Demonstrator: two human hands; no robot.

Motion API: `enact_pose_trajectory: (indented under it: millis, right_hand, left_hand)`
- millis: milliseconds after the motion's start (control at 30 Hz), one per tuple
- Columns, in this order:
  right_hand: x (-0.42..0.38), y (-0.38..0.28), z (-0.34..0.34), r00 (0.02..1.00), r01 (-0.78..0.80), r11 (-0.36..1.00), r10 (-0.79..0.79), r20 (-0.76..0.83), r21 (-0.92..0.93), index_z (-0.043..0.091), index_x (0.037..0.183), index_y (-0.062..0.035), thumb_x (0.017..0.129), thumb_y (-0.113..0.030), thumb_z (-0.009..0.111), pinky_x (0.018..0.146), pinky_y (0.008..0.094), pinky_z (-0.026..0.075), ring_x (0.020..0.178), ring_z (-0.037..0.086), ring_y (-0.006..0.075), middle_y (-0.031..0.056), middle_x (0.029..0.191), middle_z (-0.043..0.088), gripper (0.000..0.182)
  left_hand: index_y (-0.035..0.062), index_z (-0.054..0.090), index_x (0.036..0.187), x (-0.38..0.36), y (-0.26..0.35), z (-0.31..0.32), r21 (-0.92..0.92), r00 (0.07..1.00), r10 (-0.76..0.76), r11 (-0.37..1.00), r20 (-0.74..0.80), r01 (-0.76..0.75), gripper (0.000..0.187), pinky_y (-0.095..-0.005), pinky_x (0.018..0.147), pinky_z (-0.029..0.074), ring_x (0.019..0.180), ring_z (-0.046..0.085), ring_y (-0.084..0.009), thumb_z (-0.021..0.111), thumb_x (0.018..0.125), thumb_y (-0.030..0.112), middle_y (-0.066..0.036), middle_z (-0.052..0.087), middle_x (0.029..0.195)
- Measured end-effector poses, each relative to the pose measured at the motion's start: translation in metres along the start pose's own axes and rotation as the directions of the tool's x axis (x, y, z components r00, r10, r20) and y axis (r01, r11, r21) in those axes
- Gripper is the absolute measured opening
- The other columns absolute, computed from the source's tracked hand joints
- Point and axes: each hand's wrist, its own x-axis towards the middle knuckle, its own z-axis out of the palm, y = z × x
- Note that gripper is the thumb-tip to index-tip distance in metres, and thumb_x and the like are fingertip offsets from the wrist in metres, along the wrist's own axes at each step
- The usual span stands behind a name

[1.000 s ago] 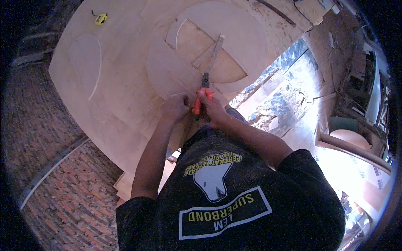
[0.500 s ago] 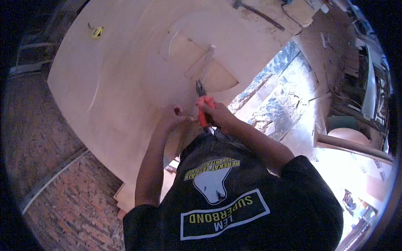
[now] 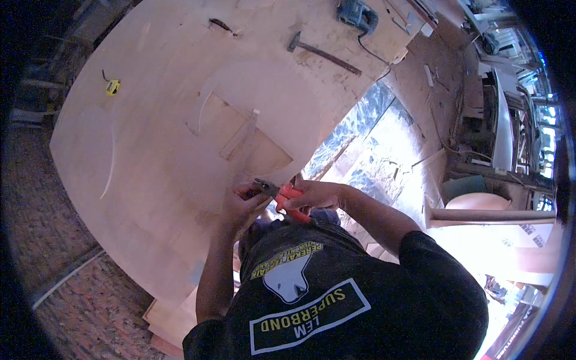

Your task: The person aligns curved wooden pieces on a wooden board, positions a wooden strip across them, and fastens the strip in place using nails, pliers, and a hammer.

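My right hand (image 3: 320, 194) is closed round the red handles of a pair of pliers (image 3: 287, 197), whose dark jaws point left. Close to the jaws is my left hand (image 3: 239, 207), its fingers bent and pinched together at the tip of the pliers. Whatever sits between those fingers is too small to make out. Both hands are over the near edge of a large pale wooden board (image 3: 156, 132). Beyond them lies a thin, clear-edged curved shape with a small strip (image 3: 241, 133) on the board.
A hammer (image 3: 327, 58), a power tool with a cord (image 3: 358, 16), a small dark tool (image 3: 222, 25) and a yellow tape measure (image 3: 112, 87) lie on the board. A brick surface (image 3: 90, 306) is at lower left. Wood pieces and debris cover the floor at right.
The pliers have turned from pointing away to pointing left, and their jaws are now at my left hand's fingers. My view has shifted, showing more of the board's far side.
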Motion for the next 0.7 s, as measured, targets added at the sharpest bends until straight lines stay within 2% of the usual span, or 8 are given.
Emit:
enact_pose_trajectory:
  millis: [33, 167, 233, 367, 467, 533, 600, 700]
  right_hand:
    - [-0.008, -0.006, -0.008, 1.000, 0.003, 1.000, -0.003, -0.009, -0.008, 0.061, 0.127, -0.0046, 0.092, -0.043, 0.076, 0.077, 0.0305, 0.053, 0.095, 0.066, 0.0173, 0.0084, 0.115, 0.066, 0.054]
    - [-0.030, -0.039, -0.065, 0.996, -0.051, 0.980, 0.065, 0.064, -0.194, 0.060, 0.127, -0.0004, 0.093, -0.038, 0.075, 0.080, 0.0332, 0.055, 0.094, 0.067, 0.0165, 0.0086, 0.106, 0.069, 0.053]
    - [-0.043, -0.065, -0.096, 0.984, -0.097, 0.944, 0.139, 0.111, -0.315, 0.059, 0.127, 0.0016, 0.094, -0.035, 0.074, 0.078, 0.0342, 0.057, 0.090, 0.069, 0.0169, 0.0094, 0.100, 0.070, 0.052]
    - [-0.078, -0.116, -0.143, 0.941, -0.135, 0.950, 0.212, 0.264, -0.282, 0.058, 0.130, 0.0038, 0.096, -0.032, 0.072, 0.076, 0.0356, 0.061, 0.080, 0.074, 0.0230, 0.0146, 0.097, 0.073, 0.051]
    - [-0.080, -0.121, -0.189, 0.880, -0.145, 0.864, 0.336, 0.337, -0.482, 0.061, 0.129, -0.0081, 0.096, -0.037, 0.071, 0.074, 0.0325, 0.059, 0.085, 0.068, 0.0155, 0.0044, 0.098, 0.070, 0.045]
    - [-0.079, -0.119, -0.219, 0.860, -0.047, 0.812, 0.330, 0.390, -0.582, 0.064, 0.128, -0.0052, 0.097, -0.034, 0.071, 0.079, 0.0306, 0.054, 0.087, 0.065, 0.0133, 0.0033, 0.100, 0.070, 0.043]
    - [-0.082, -0.132, -0.233, 0.841, -0.070, 0.871, 0.314, 0.441, -0.487, 0.065, 0.120, -0.0019, 0.096, -0.030, 0.071, 0.061, 0.0268, 0.050, 0.071, 0.062, 0.0123, 0.0042, 0.093, 0.069, 0.037]
    - [-0.086, -0.145, -0.260, 0.984, -0.051, 0.891, 0.121, 0.128, -0.452, 0.064, 0.114, -0.0008, 0.094, -0.019, 0.071, 0.047, 0.0287, 0.046, 0.057, 0.058, 0.0136, 0.0082, 0.085, 0.067, 0.029]
  left_hand:
    - [-0.0010, 0.074, 0.104, 0.006, 0.006, 0.013, 0.015, 1.000, 0.024, 1.000, -0.015, -0.024, 0.015, -0.0311, 0.081, 0.055, 0.088, 0.069, -0.0141, 0.073, 0.089, 0.004, -0.007, 0.074, 0.097]
    - [-0.0003, 0.075, 0.104, 0.039, 0.020, 0.051, 0.069, 0.995, 0.025, 0.997, -0.101, -0.018, 0.015, -0.0307, 0.080, 0.054, 0.088, 0.068, -0.0135, 0.072, 0.089, 0.001, -0.006, 0.074, 0.096]
    - [-0.0003, 0.075, 0.101, 0.056, 0.027, 0.072, 0.113, 0.978, 0.147, 0.985, -0.146, -0.132, 0.014, -0.0304, 0.081, 0.053, 0.090, 0.067, -0.0134, 0.073, 0.088, 0.000, -0.006, 0.073, 0.097]
    - [-0.0006, 0.076, 0.093, 0.096, 0.032, 0.112, 0.224, 0.899, 0.341, 0.932, -0.276, -0.284, 0.009, -0.0292, 0.080, 0.051, 0.090, 0.066, -0.0149, 0.076, 0.085, 0.002, -0.005, 0.069, 0.089]
    - [-0.0002, 0.076, 0.092, 0.113, 0.033, 0.130, 0.333, 0.838, 0.371, 0.911, -0.401, -0.244, 0.009, -0.0290, 0.077, 0.051, 0.086, 0.065, -0.0164, 0.077, 0.084, 0.003, -0.006, 0.066, 0.086]
    - [-0.0003, 0.076, 0.091, 0.119, 0.035, 0.135, 0.384, 0.784, 0.370, 0.905, -0.498, -0.183, 0.009, -0.0292, 0.076, 0.051, 0.084, 0.064, -0.0169, 0.077, 0.084, 0.004, -0.007, 0.066, 0.086]
    - [-0.0005, 0.077, 0.091, 0.112, 0.026, 0.136, 0.387, 0.725, 0.330, 0.917, -0.605, -0.095, 0.010, -0.0298, 0.074, 0.051, 0.083, 0.064, -0.0168, 0.078, 0.084, 0.006, -0.008, 0.066, 0.087]
    - [0.0010, 0.077, 0.094, 0.089, 0.009, 0.141, 0.349, 0.592, 0.359, 0.927, -0.722, -0.137, 0.016, -0.0299, 0.071, 0.052, 0.081, 0.067, -0.0161, 0.081, 0.082, 0.011, -0.008, 0.071, 0.089]
